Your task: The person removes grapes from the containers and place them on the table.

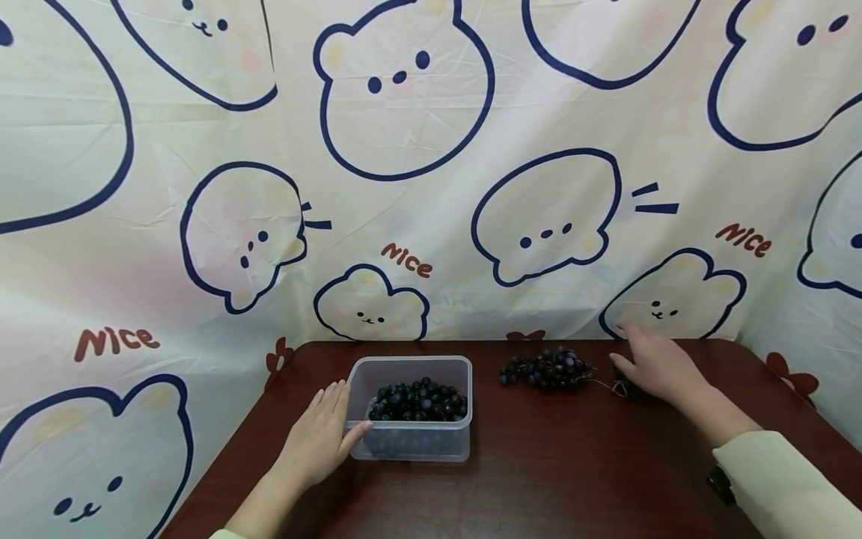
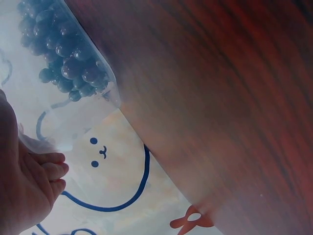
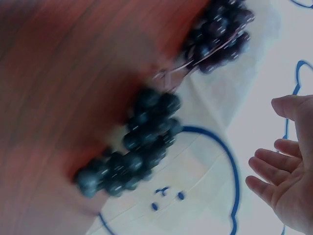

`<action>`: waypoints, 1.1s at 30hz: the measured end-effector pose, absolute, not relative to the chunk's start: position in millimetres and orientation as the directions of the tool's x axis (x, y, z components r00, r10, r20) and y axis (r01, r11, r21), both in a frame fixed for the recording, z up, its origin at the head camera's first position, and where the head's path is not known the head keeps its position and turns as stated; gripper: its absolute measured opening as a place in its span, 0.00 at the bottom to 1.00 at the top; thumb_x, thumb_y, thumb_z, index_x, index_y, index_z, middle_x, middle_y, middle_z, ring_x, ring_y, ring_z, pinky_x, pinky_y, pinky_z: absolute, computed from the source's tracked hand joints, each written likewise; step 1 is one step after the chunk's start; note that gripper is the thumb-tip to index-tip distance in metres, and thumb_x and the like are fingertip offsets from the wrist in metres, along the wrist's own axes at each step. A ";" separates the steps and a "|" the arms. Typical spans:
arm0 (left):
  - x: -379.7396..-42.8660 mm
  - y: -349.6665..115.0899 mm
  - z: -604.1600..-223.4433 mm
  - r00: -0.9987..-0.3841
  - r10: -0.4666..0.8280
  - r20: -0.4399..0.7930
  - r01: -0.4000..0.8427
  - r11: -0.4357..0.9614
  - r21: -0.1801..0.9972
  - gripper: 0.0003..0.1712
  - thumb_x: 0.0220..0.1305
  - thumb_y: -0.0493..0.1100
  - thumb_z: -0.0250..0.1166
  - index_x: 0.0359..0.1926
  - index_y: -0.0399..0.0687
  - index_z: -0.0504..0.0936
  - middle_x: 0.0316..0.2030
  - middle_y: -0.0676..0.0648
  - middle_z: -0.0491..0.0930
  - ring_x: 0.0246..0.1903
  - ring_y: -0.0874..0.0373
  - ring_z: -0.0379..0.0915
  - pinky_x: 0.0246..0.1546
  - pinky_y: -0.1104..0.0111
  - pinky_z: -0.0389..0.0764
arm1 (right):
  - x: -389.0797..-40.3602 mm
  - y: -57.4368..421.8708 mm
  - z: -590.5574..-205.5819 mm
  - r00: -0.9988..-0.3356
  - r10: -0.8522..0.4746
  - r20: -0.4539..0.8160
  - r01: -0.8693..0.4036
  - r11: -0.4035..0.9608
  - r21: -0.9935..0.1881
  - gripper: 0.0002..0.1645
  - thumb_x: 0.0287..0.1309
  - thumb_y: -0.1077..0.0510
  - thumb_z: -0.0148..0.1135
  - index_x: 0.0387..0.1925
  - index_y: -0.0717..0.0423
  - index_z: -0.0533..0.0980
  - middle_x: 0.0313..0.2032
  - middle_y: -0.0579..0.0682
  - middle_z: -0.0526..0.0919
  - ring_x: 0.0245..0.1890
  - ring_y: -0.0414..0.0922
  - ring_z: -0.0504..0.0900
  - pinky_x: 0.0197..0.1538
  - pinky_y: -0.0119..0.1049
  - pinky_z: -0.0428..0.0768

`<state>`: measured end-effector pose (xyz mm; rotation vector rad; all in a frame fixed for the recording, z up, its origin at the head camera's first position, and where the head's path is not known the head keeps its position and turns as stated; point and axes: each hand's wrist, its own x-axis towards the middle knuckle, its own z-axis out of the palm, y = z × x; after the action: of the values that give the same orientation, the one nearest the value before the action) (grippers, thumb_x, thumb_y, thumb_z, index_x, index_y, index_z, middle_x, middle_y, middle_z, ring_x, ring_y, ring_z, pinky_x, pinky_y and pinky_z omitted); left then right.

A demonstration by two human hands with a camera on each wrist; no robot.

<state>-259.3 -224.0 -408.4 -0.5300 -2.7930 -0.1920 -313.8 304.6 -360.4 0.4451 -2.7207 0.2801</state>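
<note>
A clear plastic box (image 1: 412, 443) holds many loose dark grapes (image 1: 420, 400). My left hand (image 1: 319, 438) rests on the box's left side, fingers straight along the wall and thumb at the front rim. To the right lies a bunch of dark grapes (image 1: 548, 369) with bare stems trailing from it. Over a second, smaller bunch (image 3: 142, 147) hovers my right hand (image 1: 663, 368), which hides most of that bunch in the head view. In the right wrist view the right fingers (image 3: 269, 166) are loosely spread, apart from the grapes and holding nothing.
The box and both bunches sit on a dark reddish-brown wooden table (image 1: 552, 464). A pale cloth (image 1: 417, 202) printed with blue-outlined cartoon faces hangs behind the table's far edge and along its sides.
</note>
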 end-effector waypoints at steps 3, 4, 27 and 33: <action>-259.4 -224.0 -408.1 -0.889 0.339 0.309 0.378 0.923 0.075 0.47 0.69 0.64 0.53 0.67 0.25 0.63 0.66 0.30 0.62 0.68 0.38 0.56 0.67 0.47 0.54 | -311.5 290.2 -357.6 -0.856 -0.302 0.419 -0.387 0.912 -0.133 0.34 0.61 0.57 0.64 0.59 0.76 0.64 0.51 0.75 0.74 0.48 0.68 0.76 0.46 0.61 0.76; -259.4 -223.9 -408.1 -0.889 0.339 0.309 0.379 0.922 0.077 0.47 0.69 0.64 0.53 0.67 0.25 0.63 0.66 0.30 0.62 0.68 0.38 0.56 0.67 0.47 0.54 | -311.1 285.1 -356.8 -0.845 -0.316 0.432 -0.405 0.905 -0.130 0.34 0.61 0.57 0.64 0.60 0.76 0.64 0.52 0.75 0.74 0.49 0.68 0.76 0.47 0.61 0.76; -257.9 -224.1 -409.2 -0.898 0.326 0.296 0.363 0.928 0.080 0.47 0.69 0.64 0.53 0.68 0.25 0.62 0.66 0.30 0.62 0.68 0.38 0.55 0.67 0.47 0.54 | -314.5 177.7 -332.2 -0.558 -0.560 0.612 -0.685 0.727 0.040 0.31 0.56 0.56 0.69 0.56 0.68 0.71 0.49 0.61 0.80 0.47 0.54 0.80 0.49 0.49 0.80; -258.3 -224.2 -409.6 -0.897 0.327 0.297 0.365 0.928 0.082 0.47 0.69 0.65 0.52 0.68 0.25 0.62 0.66 0.30 0.62 0.68 0.38 0.55 0.67 0.47 0.54 | -311.9 157.0 -332.7 -0.500 -0.603 0.621 -0.717 0.691 0.092 0.31 0.56 0.56 0.70 0.57 0.67 0.73 0.50 0.60 0.80 0.49 0.53 0.80 0.52 0.47 0.79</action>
<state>-258.3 -224.2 -409.6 -0.5139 -2.8063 -0.1956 -311.9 157.0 -332.7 1.0064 -2.2635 0.2341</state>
